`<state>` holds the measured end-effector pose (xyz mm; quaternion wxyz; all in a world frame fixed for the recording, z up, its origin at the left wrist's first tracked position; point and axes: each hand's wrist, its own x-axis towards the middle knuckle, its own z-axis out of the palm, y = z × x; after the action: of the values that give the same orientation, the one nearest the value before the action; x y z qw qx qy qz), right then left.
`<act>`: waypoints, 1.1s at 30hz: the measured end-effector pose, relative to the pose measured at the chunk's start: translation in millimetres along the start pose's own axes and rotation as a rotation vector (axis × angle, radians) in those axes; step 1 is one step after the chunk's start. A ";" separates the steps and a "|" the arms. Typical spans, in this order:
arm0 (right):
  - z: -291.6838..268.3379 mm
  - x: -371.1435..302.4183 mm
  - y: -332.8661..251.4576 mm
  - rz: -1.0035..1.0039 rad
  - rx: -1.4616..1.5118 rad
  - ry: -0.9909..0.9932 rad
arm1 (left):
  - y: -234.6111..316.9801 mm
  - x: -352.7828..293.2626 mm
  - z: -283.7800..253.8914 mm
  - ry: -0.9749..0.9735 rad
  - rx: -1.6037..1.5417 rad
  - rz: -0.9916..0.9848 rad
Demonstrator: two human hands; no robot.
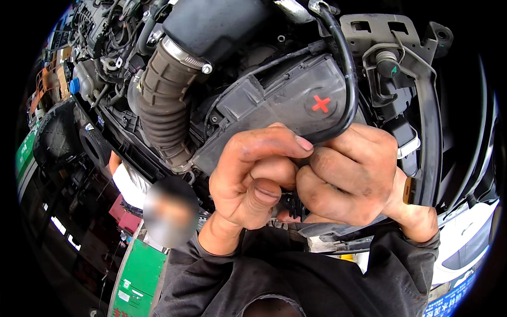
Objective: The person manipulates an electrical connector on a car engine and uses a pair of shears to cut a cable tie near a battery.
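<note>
A thick black hose (349,79) loops down from the top of the engine bay and runs in between my two hands. My left hand (251,177) is closed, its index fingertip resting at the hose and its thumb bent below. Knuckles up, my right hand (351,171) is curled shut beside it, touching the left at the fingers. The hose's lower end is hidden among my fingers. Just beyond them lies a dark grey box-shaped cover (282,98) bearing a red cross-shaped mark (320,103).
A ribbed intake hose (166,100) with a metal clamp (182,55) stands left of my hands. A latch bracket (388,66) is at the right. At the left are a blue-capped reservoir (84,82), another person in a white top (131,184) and a green panel (138,272).
</note>
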<state>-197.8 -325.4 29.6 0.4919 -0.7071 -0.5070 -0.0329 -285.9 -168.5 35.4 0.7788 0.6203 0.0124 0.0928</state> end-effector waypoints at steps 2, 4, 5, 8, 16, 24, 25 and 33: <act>-1.5 1.4 -1.0 -0.009 -0.012 -0.004 | 3.6 -2.6 -1.1 0.003 0.024 -0.029; -4.0 2.4 -2.7 -0.004 -0.013 -0.018 | 4.7 -3.1 0.2 0.023 0.041 -0.047; -3.1 1.9 -2.7 -0.001 -0.004 -0.008 | 5.4 -3.4 1.7 0.048 0.069 -0.059; 2.1 0.9 -2.5 0.015 0.047 0.031 | 8.1 -4.2 3.7 0.115 0.132 -0.099; 11.0 -1.4 -11.2 0.148 0.197 0.068 | 16.5 4.0 13.9 0.343 0.005 -0.263; -9.1 7.2 -10.8 0.195 0.232 0.131 | 7.8 -4.3 1.4 0.284 -0.149 -0.195; 1.8 3.1 -11.1 0.124 0.106 0.162 | 6.9 -5.5 1.5 0.278 -0.153 -0.179; 19.2 -3.2 -12.8 0.093 0.114 0.351 | 7.7 -1.8 5.0 0.227 -0.196 -0.183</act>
<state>-217.6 -313.6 26.5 0.6129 -0.6842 -0.3813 -0.1042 -288.0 -172.0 43.8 0.8344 0.5231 0.1476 0.0915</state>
